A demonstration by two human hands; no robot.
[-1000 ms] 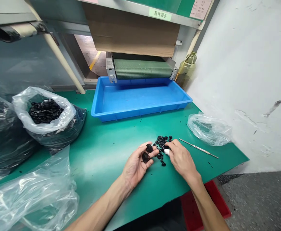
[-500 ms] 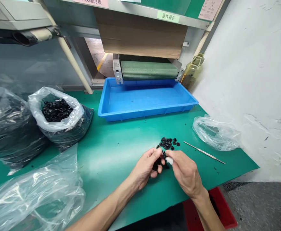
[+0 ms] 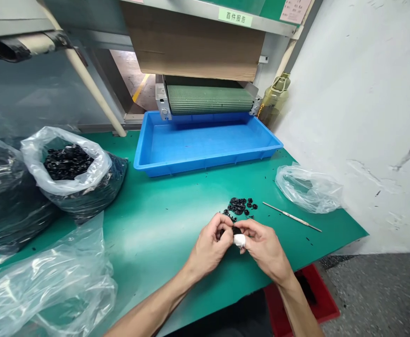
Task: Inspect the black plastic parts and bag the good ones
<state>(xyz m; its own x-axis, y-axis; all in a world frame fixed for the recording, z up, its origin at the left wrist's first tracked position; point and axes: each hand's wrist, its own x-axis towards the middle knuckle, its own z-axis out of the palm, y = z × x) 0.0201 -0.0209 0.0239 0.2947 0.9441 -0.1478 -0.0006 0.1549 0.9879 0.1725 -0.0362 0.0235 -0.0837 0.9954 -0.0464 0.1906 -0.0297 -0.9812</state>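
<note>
Head view: I see both forearms angled inward over the desk's near edge, wrists bent, with the left hand (image 3: 211,246) and right hand (image 3: 265,249) curled and meeting at the fingers. Together they pinch a small black plastic piece (image 3: 237,230) just above a white-taped fingertip (image 3: 239,240). A loose pile of black plastic pieces (image 3: 239,206) lies on the green desk (image 3: 155,229) just beyond the hands. A slim metal pick (image 3: 292,217) lies to the right, near a crumpled clear plastic bag (image 3: 308,189).
</note>
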